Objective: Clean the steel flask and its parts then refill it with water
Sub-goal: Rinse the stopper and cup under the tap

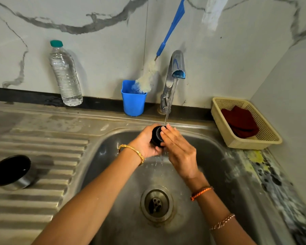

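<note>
Over the steel sink (pixel 210 138), my left hand (pixel 145 142) grips a small black flask stopper (pixel 157 136) and holds it under a thin stream of water from the tap (pixel 173 75). My right hand (pixel 179 149) lies against the stopper's right side with straight fingers, fingertips touching its top. A steel cup-shaped flask lid (pixel 12 172) with a dark inside stands on the ribbed drainboard (pixel 48 156) at the left. The flask body is out of view.
A clear water bottle (pixel 65 75) with a green cap stands at the back left. A blue cup (pixel 133 99) holds a blue-handled bottle brush (pixel 148 78). A cream basket (pixel 265 137) with a dark red cloth (pixel 240 122) sits at the right. The drain (pixel 156 203) lies below my arms.
</note>
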`<move>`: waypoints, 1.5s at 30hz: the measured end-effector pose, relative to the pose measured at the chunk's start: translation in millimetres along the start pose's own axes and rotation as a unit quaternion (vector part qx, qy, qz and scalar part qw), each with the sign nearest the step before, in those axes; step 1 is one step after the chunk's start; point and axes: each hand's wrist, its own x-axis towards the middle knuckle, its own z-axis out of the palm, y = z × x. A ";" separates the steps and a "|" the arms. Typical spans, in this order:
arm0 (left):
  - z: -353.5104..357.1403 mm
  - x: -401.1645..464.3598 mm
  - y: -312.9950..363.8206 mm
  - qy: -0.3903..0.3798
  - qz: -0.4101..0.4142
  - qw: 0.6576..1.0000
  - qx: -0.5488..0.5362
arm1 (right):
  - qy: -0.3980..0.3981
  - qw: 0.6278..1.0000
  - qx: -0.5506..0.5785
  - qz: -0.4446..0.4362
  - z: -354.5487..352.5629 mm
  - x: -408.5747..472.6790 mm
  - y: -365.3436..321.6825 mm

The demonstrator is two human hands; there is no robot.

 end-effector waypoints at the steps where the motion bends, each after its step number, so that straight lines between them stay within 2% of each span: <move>1: 2.4 1.2 -1.2 -0.001 0.008 1.000 -0.027 | 0.026 0.999 0.013 0.015 1.1 0.5 -3.8; 5: 3.6 -1.5 -1.8 0.035 0.006 0.998 -0.055 | 0.085 0.988 0.092 0.091 -3.8 3.6 -1.1; 7: -0.7 -2.5 -2.1 0.032 0.012 0.994 -0.103 | 0.082 0.969 0.142 0.186 -7.5 6.5 -1.0; 9: -3.2 -2.8 -2.1 -0.003 0.029 0.989 -0.146 | 0.078 0.928 0.193 0.310 -6.2 12.7 -6.4; 11: -2.6 -2.6 -3.7 -0.040 0.048 0.984 -0.168 | 0.051 0.879 0.269 0.391 -3.7 18.0 -10.7; 12: -1.9 -2.4 -4.5 -0.062 0.061 0.982 -0.169 | 0.029 0.870 0.284 0.401 -3.6 20.7 -10.5; 13: -1.2 -1.7 -6.5 -0.082 0.075 0.980 -0.165 | 0.001 0.884 0.256 0.391 -4.3 22.5 -9.0; 15: 1.0 -1.6 -8.0 -0.103 0.095 0.978 -0.152 | -0.068 0.935 0.122 0.326 -5.0 24.0 -0.5; 16: 2.1 -1.0 -8.4 -0.097 0.099 0.979 -0.148 | -0.102 0.947 0.074 0.295 -4.4 23.1 5.8; 19: 11.3 -1.1 -6.3 -0.037 0.136 0.983 -0.118 | -0.154 0.939 0.061 0.301 -3.6 31.0 13.5; 21: 18.5 3.0 -7.3 0.028 0.209 0.976 -0.057 | -0.160 0.931 0.067 0.321 -2.3 39.0 16.1; 23: 23.4 5.5 -10.1 0.093 0.298 0.949 0.034 | -0.146 0.917 0.076 0.362 0.9 45.6 18.4; 25: 22.1 5.0 -12.8 0.155 0.386 0.898 0.146 | -0.122 0.879 0.128 0.442 4.8 51.2 14.9; 26: 20.2 3.3 -14.7 0.189 0.429 0.855 0.221 | -0.104 0.839 0.182 0.502 6.7 53.0 13.2; 27: 17.8 0.7 -17.9 0.218 0.472 0.800 0.299 | -0.087 0.774 0.262 0.569 6.9 54.8 10.9; 29: 11.2 1.3 -24.8 0.235 0.587 0.640 0.438 | -0.053 0.606 0.442 0.659 3.2 59.7 5.0; 30: 5.7 5.4 -26.9 0.215 0.620 0.564 0.501 | -0.041 0.539 0.494 0.681 1.3 61.3 4.4; 31: 0.5 8.4 -26.5 0.199 0.632 0.520 0.539 | -0.048 0.515 0.505 0.691 1.3 62.4 6.3; 32: -1.7 8.0 -23.7 0.187 0.628 0.541 0.527 | -0.052 0.523 0.489 0.696 4.0 63.5 6.3; 35: 6.4 5.0 -15.0 0.207 0.576 0.697 0.375 | -0.045 0.668 0.301 0.679 16.9 59.3 3.0; 36: 12.3 4.3 -10.6 0.211 0.527 0.762 0.313 | -0.047 0.720 0.211 0.660 18.5 57.1 -0.8; 37: 17.4 5.7 -5.0 0.210 0.442 0.841 0.229 | -0.058 0.773 0.123 0.620 16.4 56.2 -6.3; 38: 19.3 8.0 2.6 0.209 0.324 0.916 0.113 | -0.079 0.819 0.051 0.566 13.2 55.9 -12.7; 39: 16.3 8.2 10.3 0.191 0.199 0.961 0.004 | -0.106 0.857 -0.012 0.504 10.6 56.1 -17.0; 40: 10.4 7.4 15.4 0.170 0.111 0.978 -0.039 | -0.148 0.883 -0.073 0.440 10.7 54.3 -17.3; 41: 6.7 4.1 17.5 0.146 0.069 0.986 -0.031 | -0.189 0.894 -0.116 0.390 7.9 55.1 -19.0; 42: 5.8 0.3 17.9 0.126 0.070 0.990 0.009 | -0.201 0.900 -0.133 0.363 9.7 53.2 -14.1; 43: 6.3 -2.0 14.8 0.134 0.122 0.980 0.083 | -0.189 0.899 -0.104 0.382 11.6 52.1 -8.3; 44: 6.6 -2.4 7.3 0.163 0.235 0.942 0.175 | -0.148 0.887 -0.030 0.437 14.0 52.4 -4.1; 45: 6.6 -2.4 -0.9 0.196 0.381 0.863 0.269 | -0.105 0.849 0.082 0.512 18.0 54.8 -1.0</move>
